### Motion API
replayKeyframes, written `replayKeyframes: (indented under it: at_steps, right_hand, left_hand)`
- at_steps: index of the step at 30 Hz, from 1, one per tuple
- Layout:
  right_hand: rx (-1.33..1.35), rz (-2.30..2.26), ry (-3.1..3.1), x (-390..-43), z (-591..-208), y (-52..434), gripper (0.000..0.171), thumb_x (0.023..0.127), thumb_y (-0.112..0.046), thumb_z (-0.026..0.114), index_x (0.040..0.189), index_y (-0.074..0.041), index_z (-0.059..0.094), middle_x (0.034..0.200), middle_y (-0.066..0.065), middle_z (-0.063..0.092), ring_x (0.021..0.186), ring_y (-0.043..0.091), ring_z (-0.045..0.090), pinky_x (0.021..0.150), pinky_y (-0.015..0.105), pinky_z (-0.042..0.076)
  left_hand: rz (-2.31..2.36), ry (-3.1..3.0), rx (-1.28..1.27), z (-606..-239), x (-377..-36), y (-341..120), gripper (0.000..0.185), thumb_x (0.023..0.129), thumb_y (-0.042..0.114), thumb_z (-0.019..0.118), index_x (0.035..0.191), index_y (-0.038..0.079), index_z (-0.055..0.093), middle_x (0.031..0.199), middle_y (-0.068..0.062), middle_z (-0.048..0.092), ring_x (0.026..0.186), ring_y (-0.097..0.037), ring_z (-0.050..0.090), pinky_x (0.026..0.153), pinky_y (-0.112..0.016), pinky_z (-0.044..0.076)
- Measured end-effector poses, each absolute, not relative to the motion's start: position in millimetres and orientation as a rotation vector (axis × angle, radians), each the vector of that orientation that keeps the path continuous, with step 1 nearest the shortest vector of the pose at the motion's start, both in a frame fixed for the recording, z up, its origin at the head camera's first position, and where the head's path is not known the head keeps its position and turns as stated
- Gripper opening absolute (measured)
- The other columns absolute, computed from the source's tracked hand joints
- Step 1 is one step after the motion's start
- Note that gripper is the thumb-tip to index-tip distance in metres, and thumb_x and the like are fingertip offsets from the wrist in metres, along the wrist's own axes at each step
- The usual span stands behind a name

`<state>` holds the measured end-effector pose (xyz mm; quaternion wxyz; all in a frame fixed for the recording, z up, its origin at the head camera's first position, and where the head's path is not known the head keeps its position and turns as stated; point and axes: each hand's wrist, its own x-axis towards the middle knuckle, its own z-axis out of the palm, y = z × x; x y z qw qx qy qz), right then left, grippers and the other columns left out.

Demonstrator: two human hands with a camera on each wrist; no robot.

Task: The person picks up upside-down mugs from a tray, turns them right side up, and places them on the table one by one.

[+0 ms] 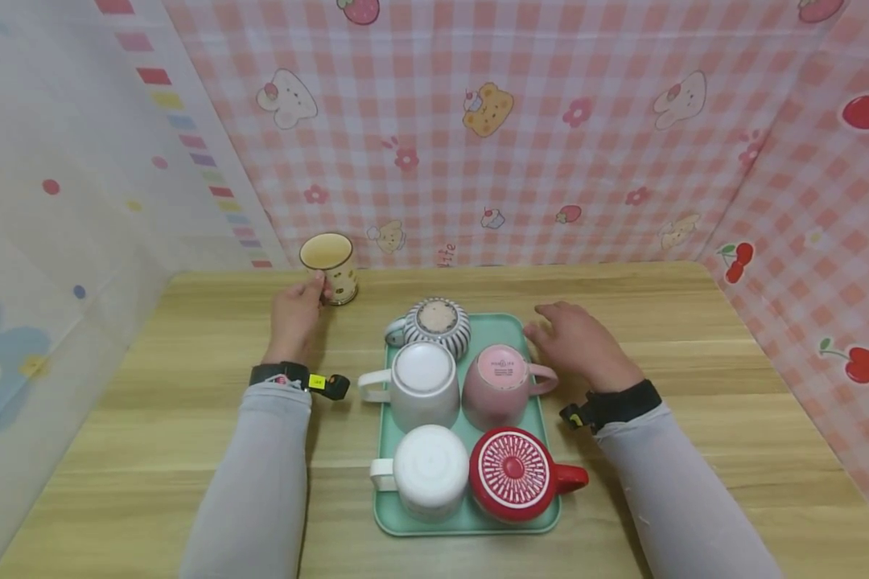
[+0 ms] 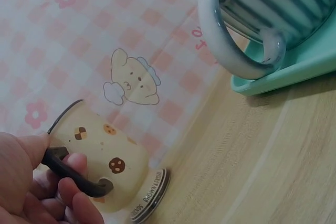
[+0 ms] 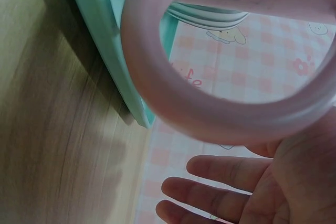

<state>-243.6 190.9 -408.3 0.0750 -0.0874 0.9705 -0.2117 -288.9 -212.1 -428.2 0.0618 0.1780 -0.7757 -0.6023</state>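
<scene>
My left hand (image 1: 294,318) grips a cream mug (image 1: 343,283) with cookie prints by its dark handle (image 2: 79,179), fingers curled round it. The mug stands upright at the back left of the table, mouth upward. Beside the tray's right edge, my right hand (image 1: 578,339) holds nothing, its fingers loosely extended. Nearest to it is an upside-down pink mug (image 1: 494,396), whose round handle (image 3: 210,116) fills much of the right wrist view.
A mint-green tray (image 1: 504,323) carries several upturned mugs: a striped one (image 1: 440,319), a pale grey one (image 1: 425,396), a white one (image 1: 430,470), a red one (image 1: 514,474) and the pink one. Patterned cloth (image 1: 434,137) hangs behind the wooden table (image 1: 659,314).
</scene>
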Motion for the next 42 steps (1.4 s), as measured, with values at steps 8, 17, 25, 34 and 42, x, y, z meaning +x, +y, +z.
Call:
replayKeyframes:
  at_steps: [8, 17, 25, 34, 42]
  right_hand:
    - [-0.263, -0.642, 2.908, -243, -408, 190, 0.057, 0.108, -0.036, 0.054, 0.151, 0.001, 0.049, 0.151, 0.03, 0.051, 0.143, 0.05, 0.044, 0.116, 0.066, 0.037]
    - [-0.313, -0.633, 2.896, -242, -407, 191, 0.057, 0.108, -0.035, 0.054, 0.153, -0.001, 0.047, 0.152, 0.029, 0.049, 0.143, 0.049, 0.044, 0.115, 0.066, 0.038]
    - [-0.383, -0.567, 2.91, -241, -408, 193, 0.059, 0.107, -0.035, 0.055, 0.153, 0.0, 0.046, 0.153, 0.029, 0.049, 0.143, 0.049, 0.044, 0.115, 0.066, 0.039]
    - [-0.412, -0.561, 2.908, -239, -410, 193, 0.059, 0.106, -0.035, 0.057, 0.152, 0.0, 0.047, 0.152, 0.031, 0.049, 0.143, 0.051, 0.044, 0.114, 0.067, 0.039]
    - [-0.427, -0.57, 2.912, -237, -410, 194, 0.06, 0.106, -0.035, 0.058, 0.152, 0.0, 0.047, 0.151, 0.03, 0.05, 0.142, 0.05, 0.046, 0.114, 0.066, 0.04]
  left_hand:
    - [-1.844, -2.3, 0.543, -426, -289, -212, 0.049, 0.104, 0.047, 0.059, 0.111, 0.001, 0.075, 0.079, 0.004, 0.065, 0.073, -0.007, 0.048, 0.069, -0.021, 0.04]
    - [-1.788, -2.342, 0.553, -425, -285, -211, 0.054, 0.106, 0.049, 0.054, 0.119, 0.0, 0.07, 0.104, -0.007, 0.064, 0.097, -0.018, 0.052, 0.086, -0.028, 0.042]
    - [-1.713, -2.268, 0.592, -414, -277, -212, 0.05, 0.105, 0.043, 0.056, 0.136, 0.004, 0.058, 0.123, -0.008, 0.058, 0.113, -0.021, 0.053, 0.096, -0.033, 0.045]
    - [-1.483, -2.486, 0.165, -393, -256, -200, 0.038, 0.104, 0.042, 0.061, 0.125, 0.01, 0.064, 0.113, -0.006, 0.064, 0.101, -0.021, 0.056, 0.086, -0.033, 0.048]
    - [-1.25, -2.898, -0.306, -399, -252, -183, 0.042, 0.104, 0.042, 0.062, 0.136, 0.014, 0.063, 0.125, -0.008, 0.067, 0.116, -0.029, 0.062, 0.101, -0.051, 0.052]
